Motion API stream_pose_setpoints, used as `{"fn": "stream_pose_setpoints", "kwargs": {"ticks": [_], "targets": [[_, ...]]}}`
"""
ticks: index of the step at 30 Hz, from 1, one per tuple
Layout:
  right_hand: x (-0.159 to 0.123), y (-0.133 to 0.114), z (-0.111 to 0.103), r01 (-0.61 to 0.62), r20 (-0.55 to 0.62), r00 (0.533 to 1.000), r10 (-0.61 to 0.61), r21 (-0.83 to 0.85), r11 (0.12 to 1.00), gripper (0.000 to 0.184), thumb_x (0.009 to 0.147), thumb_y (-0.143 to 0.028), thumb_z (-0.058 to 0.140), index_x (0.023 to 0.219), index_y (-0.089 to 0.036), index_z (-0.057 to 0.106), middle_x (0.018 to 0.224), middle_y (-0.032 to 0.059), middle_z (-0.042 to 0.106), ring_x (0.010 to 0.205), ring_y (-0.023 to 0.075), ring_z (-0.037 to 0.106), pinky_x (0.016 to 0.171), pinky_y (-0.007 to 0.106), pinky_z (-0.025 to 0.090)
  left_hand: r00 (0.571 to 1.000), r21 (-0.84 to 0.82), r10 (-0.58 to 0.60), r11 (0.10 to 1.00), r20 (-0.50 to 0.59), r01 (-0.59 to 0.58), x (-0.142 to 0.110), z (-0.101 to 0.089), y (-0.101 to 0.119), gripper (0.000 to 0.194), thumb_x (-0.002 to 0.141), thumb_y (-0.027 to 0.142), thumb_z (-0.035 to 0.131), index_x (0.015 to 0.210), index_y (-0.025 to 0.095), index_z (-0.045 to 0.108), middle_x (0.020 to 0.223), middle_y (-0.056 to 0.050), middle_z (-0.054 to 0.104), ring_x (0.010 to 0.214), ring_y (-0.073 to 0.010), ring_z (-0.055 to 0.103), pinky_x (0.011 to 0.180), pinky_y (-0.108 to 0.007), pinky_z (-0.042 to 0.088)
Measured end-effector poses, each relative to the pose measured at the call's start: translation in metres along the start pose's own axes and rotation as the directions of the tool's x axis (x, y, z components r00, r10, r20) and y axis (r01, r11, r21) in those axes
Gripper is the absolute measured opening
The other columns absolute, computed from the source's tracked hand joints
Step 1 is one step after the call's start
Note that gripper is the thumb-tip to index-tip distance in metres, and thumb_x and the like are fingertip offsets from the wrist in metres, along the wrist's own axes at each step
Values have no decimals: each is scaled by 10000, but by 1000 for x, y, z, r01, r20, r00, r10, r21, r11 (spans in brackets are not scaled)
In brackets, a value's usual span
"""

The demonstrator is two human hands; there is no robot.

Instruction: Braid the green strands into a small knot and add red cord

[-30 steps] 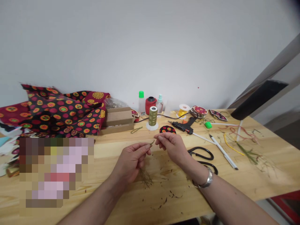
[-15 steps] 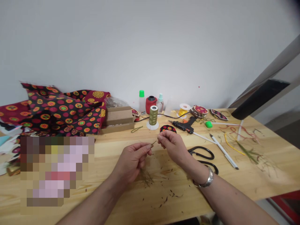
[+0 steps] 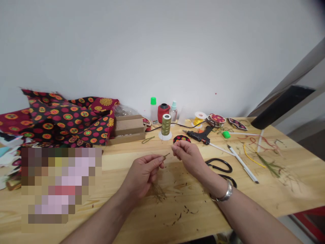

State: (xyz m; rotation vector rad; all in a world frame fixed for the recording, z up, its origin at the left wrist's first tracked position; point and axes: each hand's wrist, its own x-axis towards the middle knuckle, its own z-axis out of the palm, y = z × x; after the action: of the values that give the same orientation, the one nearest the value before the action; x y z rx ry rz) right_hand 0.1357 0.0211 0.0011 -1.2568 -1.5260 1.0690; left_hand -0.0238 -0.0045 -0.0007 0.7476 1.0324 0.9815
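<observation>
My left hand (image 3: 145, 174) pinches a thin bundle of olive-green threads (image 3: 166, 155) between thumb and forefinger. A short tip sticks out past the fingertips, and the frayed ends hang below the palm. Just right of that tip, my right hand (image 3: 186, 156) is closed in a pinch; whatever it may hold is too small to make out. Behind its knuckles lies a round patterned fabric piece (image 3: 181, 139), partly covered. A cone of olive thread (image 3: 166, 125) stands beyond both hands. Black-handled scissors (image 3: 220, 166) rest beside my right wrist, their blades hidden under the forearm.
A black glue gun (image 3: 199, 136) lies behind my right hand, with a white pen (image 3: 243, 164) farther right. Patterned cloth (image 3: 68, 115) is heaped at left by a cardboard box (image 3: 129, 128). Dark scraps (image 3: 179, 217) and loose threads (image 3: 269, 164) litter the wooden table (image 3: 114, 223).
My right hand has shifted very slightly right, away from the tip of the thread bundle. My left hand keeps its pinch in nearly the same place.
</observation>
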Motion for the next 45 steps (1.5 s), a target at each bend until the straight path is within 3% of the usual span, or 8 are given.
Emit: {"fn": "stream_pose_setpoints", "kwargs": {"ticks": [4, 9, 22, 29, 35, 39, 45], "targets": [[1, 1, -4, 16, 14, 1000, -16, -4, 1000, 367, 839, -415, 383, 616, -159, 523, 580, -4, 501, 524, 92, 419, 510, 219, 336, 1000, -4, 4, 1000, 5, -4, 0, -1, -1, 155, 659, 251, 677, 659, 104, 627, 558, 22, 536, 362, 16, 237, 323, -129, 144], [-2, -4, -1, 6, 168, 986, -1, -27, 1000, 207, 726, -349, 571, 666, -152, 587, 587, -14, 524, 543, 93, 422, 519, 217, 337, 1000, 5, 1, 1000, 11, -2, 0, -2, -1, 147, 669, 254, 671, 688, 111, 639, 565, 25, 537, 366, 13, 228, 326, -129, 149], [-1, -1, -1, -31, 36, 999, 31, 15, 999, 192, 730, -311, 537, 626, -159, 487, 561, -39, 411, 518, 84, 338, 490, 225, 278, 1000, 20, 4, 1000, -22, -3, 0, 0, -1, 150, 642, 255, 691, 649, 114, 643, 545, 25, 538, 357, 10, 240, 320, -131, 153], [3, -5, -10, -18, -85, 996, 39, 228, 973, 230, 760, -338, 522, 619, -162, 476, 553, -42, 414, 511, 79, 331, 493, 224, 276, 999, 22, -7, 1000, -45, 8, 1, 0, 0, 166, 626, 256, 703, 665, 106, 644, 546, 18, 544, 360, 12, 236, 317, -125, 151], [0, -2, -2, 15, 159, 987, -37, 139, 990, 177, 693, -314, 615, 793, -168, 601, 713, 6, 586, 632, 110, 482, 591, 242, 377, 1000, 3, -10, 1000, -23, 11, -1, 1, 1, 162, 635, 254, 689, 646, 103, 630, 542, 27, 531, 357, 13, 223, 317, -125, 153], [-2, -2, 0, 118, 95, 989, -115, -27, 993, 140, 737, -284, 573, 661, -168, 588, 628, -8, 553, 604, 106, 458, 576, 235, 370, 1000, -3, -11, 1000, -24, 11, -1, 1, 2, 171, 618, 257, 700, 615, 106, 619, 539, 27, 528, 357, 12, 222, 318, -130, 143], [0, -1, -2, 99, 34, 995, -97, -54, 994, 151, 750, -295, 551, 672, -167, 558, 616, -13, 525, 559, 96, 423, 525, 221, 357, 999, 15, -22, 1000, -36, 23, -1, 2, 4, 179, 596, 263, 716, 634, 107, 636, 539, 19, 544, 355, 10, 232, 319, -136, 145]]}}
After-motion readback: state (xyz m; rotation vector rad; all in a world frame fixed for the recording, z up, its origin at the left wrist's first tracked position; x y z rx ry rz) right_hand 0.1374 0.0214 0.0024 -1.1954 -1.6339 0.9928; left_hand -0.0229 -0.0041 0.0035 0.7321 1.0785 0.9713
